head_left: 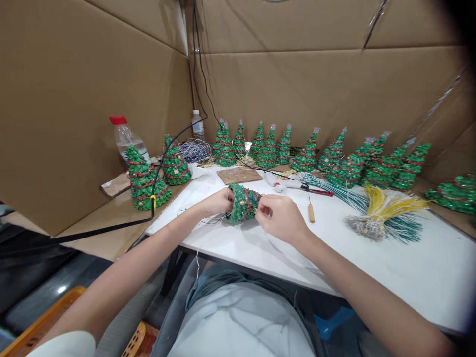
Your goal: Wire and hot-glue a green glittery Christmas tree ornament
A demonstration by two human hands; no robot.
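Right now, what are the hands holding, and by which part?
A green Christmas tree, tipped sideways: the left hand holds its wide base end. The right hand is at the narrower end; whether it pinches anything cannot be told.

White-topped table [372, 277], clock directions taken from the middle of its surface, twelve at the far edge. A brown board [240, 175] lies flat at eleven o'clock, and a white glue gun [285, 184] at twelve. An awl with a yellowish handle [311, 213] lies at one, near centre; green strands [336, 191] and a yellow-and-white bundle [375, 206] overlap toward two.
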